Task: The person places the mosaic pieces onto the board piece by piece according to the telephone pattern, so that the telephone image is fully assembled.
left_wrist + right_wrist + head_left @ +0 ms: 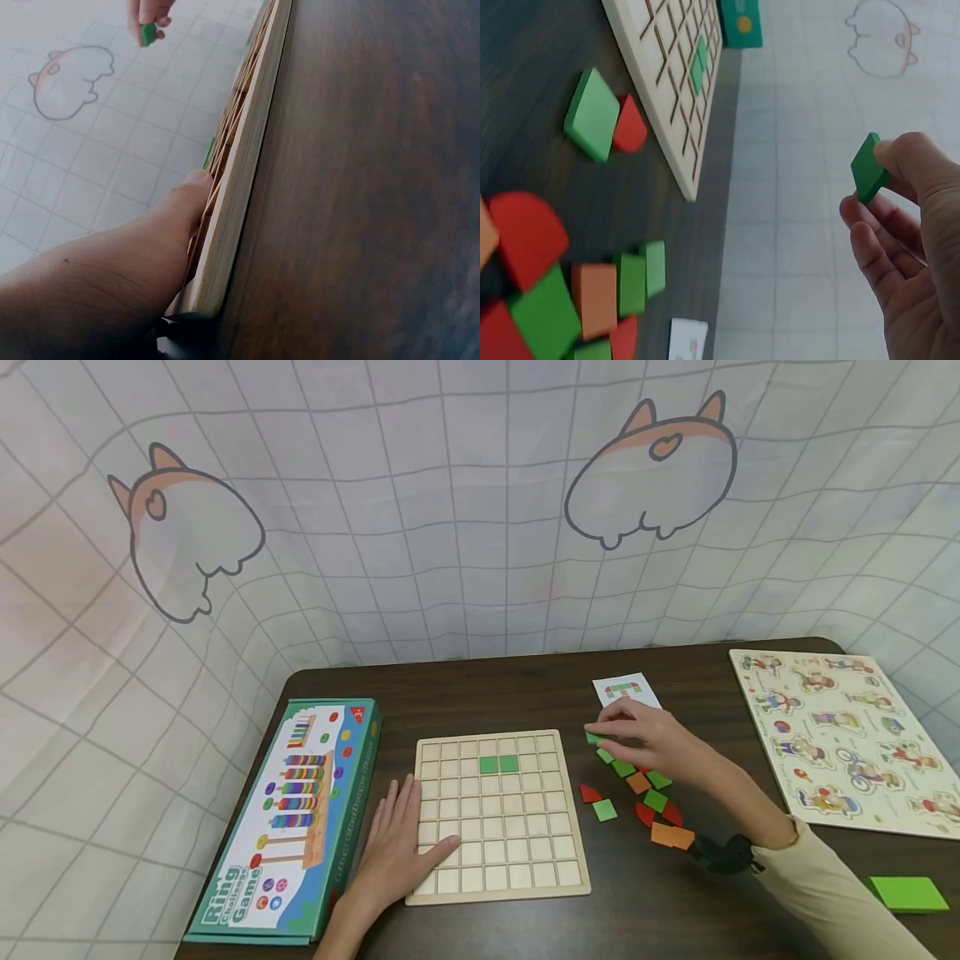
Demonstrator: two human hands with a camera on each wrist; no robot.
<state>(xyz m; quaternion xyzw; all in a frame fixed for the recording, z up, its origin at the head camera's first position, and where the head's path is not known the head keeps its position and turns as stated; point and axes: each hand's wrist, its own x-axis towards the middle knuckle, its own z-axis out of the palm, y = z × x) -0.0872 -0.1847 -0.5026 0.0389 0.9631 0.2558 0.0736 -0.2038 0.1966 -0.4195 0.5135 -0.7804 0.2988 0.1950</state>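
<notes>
A green square tile (869, 169) is pinched between the thumb and fingers of my right hand (651, 737), raised over the loose pieces right of the board. My left hand (401, 835) rests on the left edge of the wooden grid board (573, 827), its thumb (191, 196) lying over the rim. Two green tiles (498, 764) sit side by side in the board's second row. Below the right hand lies a cluster of green, orange and red pieces (656, 801). A red quarter-round piece (590, 793) and a green tile (604, 810) lie nearer the board.
A small pattern card (609, 687) lies behind the right hand, partly covered by it. At left is a Ring Challenge Game box (300, 810). A picture puzzle board (847, 735) and a bright green block (909, 894) are at right. A white gridded curtain hangs behind the table.
</notes>
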